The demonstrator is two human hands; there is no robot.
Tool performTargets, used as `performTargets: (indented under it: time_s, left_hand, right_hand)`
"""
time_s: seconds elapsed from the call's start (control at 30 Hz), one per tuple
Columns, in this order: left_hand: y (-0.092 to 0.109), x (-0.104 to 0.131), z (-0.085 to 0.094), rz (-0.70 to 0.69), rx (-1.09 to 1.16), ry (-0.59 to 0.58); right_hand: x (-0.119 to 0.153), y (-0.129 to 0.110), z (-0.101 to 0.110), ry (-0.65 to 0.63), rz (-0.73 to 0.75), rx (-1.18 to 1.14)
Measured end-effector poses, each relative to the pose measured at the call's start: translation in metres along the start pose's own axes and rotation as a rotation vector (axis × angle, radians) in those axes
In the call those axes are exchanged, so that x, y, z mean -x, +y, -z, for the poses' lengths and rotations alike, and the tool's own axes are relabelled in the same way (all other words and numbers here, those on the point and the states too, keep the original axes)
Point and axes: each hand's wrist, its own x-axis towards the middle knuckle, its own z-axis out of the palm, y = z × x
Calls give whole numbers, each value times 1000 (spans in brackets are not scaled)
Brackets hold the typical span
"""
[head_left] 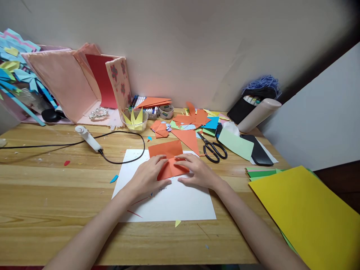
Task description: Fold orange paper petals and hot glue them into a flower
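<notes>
A creased sheet of orange paper [166,149] lies over the white sheet [185,204] in front of me, its near part folded or bent up between my hands. My left hand [150,173] grips its left side, fingertips on the paper and thumb at the near edge. On the opposite side my right hand [198,171] holds it the same way, fingers curled over the paper. Part of the paper is hidden under the fingers. Black-handled scissors [212,147] rest just beyond my right hand, beside an orange paper triangle [188,139].
A white glue gun-like tool [88,138] with a black cable lies at the left. Behind are a clear bowl [143,125] of yellow paper shapes, a tape roll [166,111] and a pink box [56,80]. At the right are a black phone [260,153] and yellow sheets [303,213].
</notes>
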Motion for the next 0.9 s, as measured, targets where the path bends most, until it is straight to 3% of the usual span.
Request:
performTargets:
  time_s: [0.2,0.4,0.5,0.67,0.9]
  left_hand:
    - [0,-1,0,20,39,15]
    - [-4,-4,11,48,162,-35]
    - [-10,-6,10,132,216,-6]
    - [-10,-8,5,376,210,81]
    - [-12,-9,5,444,265,55]
  right_hand:
    - [1,11,-13,31,43,68]
    - [-4,7,-15,121,-145,-141]
    - [-9,3,-17,190,-292,-210]
    - [-15,5,-26,274,-504,-131]
    - [-18,6,-30,253,-501,-72]
